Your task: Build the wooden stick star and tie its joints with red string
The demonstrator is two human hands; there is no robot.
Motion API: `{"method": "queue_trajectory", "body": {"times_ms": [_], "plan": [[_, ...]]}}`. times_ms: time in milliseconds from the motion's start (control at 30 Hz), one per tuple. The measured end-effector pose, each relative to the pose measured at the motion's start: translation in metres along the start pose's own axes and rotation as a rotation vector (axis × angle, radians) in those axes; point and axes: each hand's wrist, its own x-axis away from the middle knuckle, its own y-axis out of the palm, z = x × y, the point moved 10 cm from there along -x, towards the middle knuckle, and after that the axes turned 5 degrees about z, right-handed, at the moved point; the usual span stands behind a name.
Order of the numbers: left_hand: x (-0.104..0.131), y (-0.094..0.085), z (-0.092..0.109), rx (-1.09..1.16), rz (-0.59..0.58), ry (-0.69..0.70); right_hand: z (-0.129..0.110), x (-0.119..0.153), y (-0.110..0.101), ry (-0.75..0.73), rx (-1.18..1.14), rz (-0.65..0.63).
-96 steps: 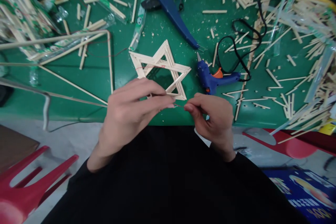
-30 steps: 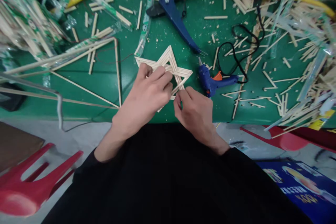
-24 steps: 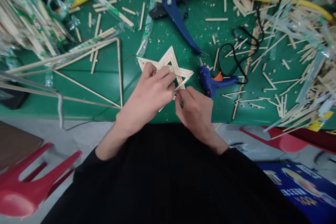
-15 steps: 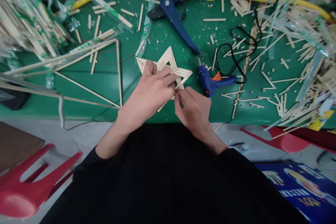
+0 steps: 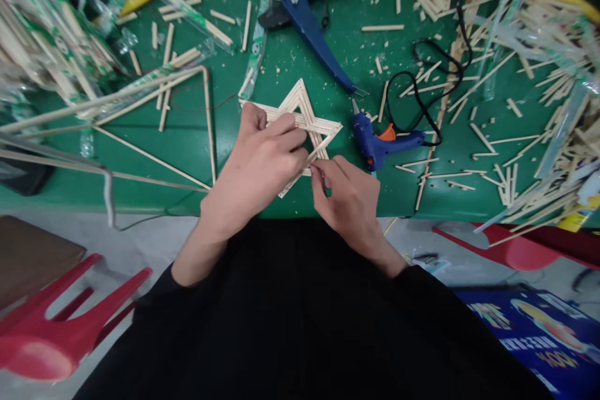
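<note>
A star made of thin wooden sticks (image 5: 319, 128) lies on the green table in front of me, several sticks side by side along each edge. My left hand (image 5: 262, 156) covers its left and middle part, fingers curled onto the sticks. At the star's lower right edge, the thumb and forefinger of my right hand (image 5: 347, 197) are pinched together on the end of the sticks there. The fingertips hide exactly what is between them. A blue glue gun (image 5: 375, 140) with an orange trigger lies just right of the star.
Large blue-handled cutters (image 5: 312, 37) lie beyond the star. Bagged sticks (image 5: 56, 37) and a stick frame (image 5: 210, 125) are on the left. Loose sticks (image 5: 553, 175) pile up at right. A black cord (image 5: 424, 115) trails from the glue gun. Red stools (image 5: 42, 350) stand below.
The view has shifted slightly. My left hand has slid a little leftward on the star, showing more of its middle sticks. My right hand keeps its pinch at the lower right edge.
</note>
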Motion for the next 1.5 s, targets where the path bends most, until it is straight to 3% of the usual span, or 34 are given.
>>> {"method": "queue_trajectory", "body": {"times_ms": [200, 367, 567, 833, 1067, 1233, 1333, 1400, 1500], "plan": [[0.003, 0.0, -0.005, 0.063, -0.022, -0.046, 0.019, 0.004, -0.004, 0.138, -0.238, -0.033], [0.007, 0.003, -0.006, 0.092, -0.037, -0.095, 0.033, 0.003, -0.005, 0.22, -0.423, 0.067], [0.01, 0.003, 0.001, 0.116, 0.028, -0.078, 0.036, -0.002, 0.001, 0.232, -0.593, 0.201], [0.006, 0.009, 0.004, 0.157, 0.018, -0.017, 0.033, -0.012, 0.013, 0.273, -0.471, 0.117], [0.003, 0.012, -0.002, 0.168, -0.015, -0.098, 0.028, -0.015, -0.006, 0.2, -0.755, 0.246], [0.008, 0.005, -0.005, 0.15, 0.075, -0.088, 0.047, 0.004, -0.01, 0.35, -0.584, 0.344], [0.013, -0.002, -0.009, 0.144, 0.141, -0.12, 0.05, 0.01, -0.017, 0.321, -0.536, 0.421], [0.014, -0.001, -0.012, 0.148, 0.13, -0.157, 0.043, 0.006, -0.012, 0.253, -0.452, 0.334], [0.014, 0.001, -0.014, 0.157, 0.089, -0.206, 0.031, 0.001, 0.014, 0.187, -0.366, 0.079]]}}
